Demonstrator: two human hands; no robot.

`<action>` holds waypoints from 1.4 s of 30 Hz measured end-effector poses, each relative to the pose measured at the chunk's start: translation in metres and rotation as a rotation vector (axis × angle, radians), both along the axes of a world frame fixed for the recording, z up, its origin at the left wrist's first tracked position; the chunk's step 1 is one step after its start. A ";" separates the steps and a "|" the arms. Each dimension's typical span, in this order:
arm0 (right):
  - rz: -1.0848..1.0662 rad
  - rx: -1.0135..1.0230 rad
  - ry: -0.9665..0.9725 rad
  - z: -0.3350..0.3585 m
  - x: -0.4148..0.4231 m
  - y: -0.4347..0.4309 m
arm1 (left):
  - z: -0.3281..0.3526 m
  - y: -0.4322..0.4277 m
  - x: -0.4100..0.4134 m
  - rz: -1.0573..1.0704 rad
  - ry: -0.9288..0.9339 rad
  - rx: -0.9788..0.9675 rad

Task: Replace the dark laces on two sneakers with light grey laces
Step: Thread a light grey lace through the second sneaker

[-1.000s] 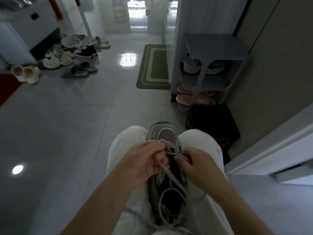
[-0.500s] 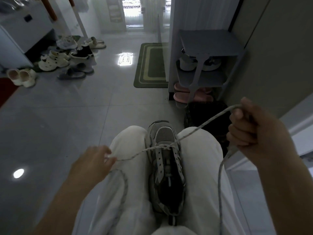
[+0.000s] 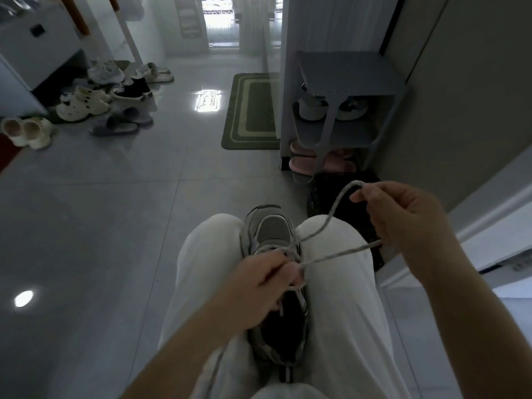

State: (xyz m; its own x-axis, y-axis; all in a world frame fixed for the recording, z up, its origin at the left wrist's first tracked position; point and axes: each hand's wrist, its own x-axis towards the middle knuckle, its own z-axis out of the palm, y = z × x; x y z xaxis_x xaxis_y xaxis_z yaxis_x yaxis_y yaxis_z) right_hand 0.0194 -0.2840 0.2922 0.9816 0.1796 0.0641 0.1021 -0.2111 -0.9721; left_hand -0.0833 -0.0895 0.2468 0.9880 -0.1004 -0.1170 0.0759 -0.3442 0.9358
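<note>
Sneaker (image 3: 272, 230) sits toe-away, wedged between my knees, white trousers on either side. Light grey lace (image 3: 331, 218) is in at the toe-end eyelets only and crosses there. Rows nearer the tongue look unthreaded, though my left hand (image 3: 264, 286) covers part of them. No dark lace shows on this shoe, so I judge removal is done here and relacing is at an early stage.

Left hand is down on the eyelet rows, fingers (image 3: 290, 270) curled and pinching the lace close to the shoe. Right hand (image 3: 403, 226) is up and off to the right, also pinching the lace. One strand runs up to it from the toe and another runs back low to my left hand.

Left to do: the remaining rows on this one, then the second sneaker. I cannot pick that one out. It could be in the shoe pile (image 3: 98, 96) far left or on the shoe rack (image 3: 345, 79) far right.
</note>
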 end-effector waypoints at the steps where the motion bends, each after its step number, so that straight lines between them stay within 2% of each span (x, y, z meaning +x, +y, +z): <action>1: -0.056 -0.152 -0.056 -0.006 0.005 -0.008 | -0.004 0.014 -0.003 0.003 0.037 0.048; 2: -0.074 -0.347 -0.097 -0.014 0.010 -0.014 | -0.008 0.027 -0.006 0.007 0.043 0.152; 4: -0.102 -0.865 -0.151 -0.031 0.013 -0.016 | -0.017 0.043 -0.011 0.038 0.017 0.329; 5: -0.131 -1.034 -0.241 -0.039 0.011 -0.012 | -0.020 0.045 -0.012 0.050 -0.003 0.368; 6: -0.119 -1.052 -0.352 -0.044 0.004 -0.004 | -0.022 0.042 -0.012 0.046 -0.036 0.396; 8: 0.050 -0.821 -0.469 -0.047 -0.018 0.017 | -0.020 0.030 -0.011 0.013 -0.128 0.428; 10: 0.344 -0.561 -0.382 -0.045 -0.039 0.037 | -0.017 0.020 -0.008 0.000 -0.215 0.416; 13: 0.616 -0.481 -0.249 -0.054 -0.052 0.050 | -0.015 0.019 -0.004 0.015 -0.236 0.343; 15: 0.586 -0.484 -0.269 -0.061 -0.050 0.046 | -0.017 0.024 -0.008 0.034 -0.209 0.351; 19: 0.311 -0.440 -0.245 -0.063 -0.034 0.028 | -0.026 0.034 -0.017 0.074 -0.031 0.503; 23: 0.261 -0.480 -0.150 -0.064 -0.021 0.017 | -0.021 0.054 -0.023 0.051 0.088 0.557; 24: 0.243 -0.535 -0.152 -0.066 -0.020 0.016 | -0.018 0.069 -0.024 0.089 0.122 0.639; 26: 0.228 -0.622 -0.157 -0.072 -0.021 0.015 | -0.014 0.106 -0.026 0.148 0.305 0.863; 28: 0.252 -0.640 -0.133 -0.077 -0.024 0.017 | -0.012 0.135 -0.031 0.196 0.515 1.034; 29: 0.261 -0.627 -0.127 -0.080 -0.025 0.020 | -0.010 0.140 -0.033 0.213 0.560 1.094; 30: 0.262 -0.616 -0.139 -0.083 -0.025 0.023 | -0.009 0.139 -0.034 0.235 0.541 1.122; 32: 0.249 -0.618 -0.188 -0.086 -0.026 0.030 | -0.008 0.117 -0.032 0.316 0.298 1.071; 34: 0.242 -0.625 -0.203 -0.088 -0.025 0.035 | -0.001 0.074 -0.026 0.369 -0.007 0.868; 35: 0.245 -0.625 -0.205 -0.089 -0.025 0.037 | 0.003 0.052 -0.022 0.337 -0.092 0.785; 38: 0.287 -0.668 -0.214 -0.090 -0.025 0.043 | -0.009 0.003 -0.006 0.182 -0.206 0.745; 40: 0.317 -0.741 -0.218 -0.089 -0.024 0.045 | -0.021 -0.012 0.005 0.135 -0.262 0.864; 42: 0.335 -0.784 -0.239 -0.088 -0.023 0.045 | -0.030 -0.018 0.013 0.108 -0.189 0.974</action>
State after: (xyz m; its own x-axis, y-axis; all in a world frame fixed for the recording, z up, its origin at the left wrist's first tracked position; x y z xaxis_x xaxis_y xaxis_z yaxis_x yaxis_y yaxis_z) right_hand -0.0031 -0.2392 0.2040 0.8457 0.5336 -0.0013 0.4601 -0.7304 -0.5048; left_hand -0.0706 -0.1072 0.2169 0.9971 0.0478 0.0594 0.0316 -0.9680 0.2490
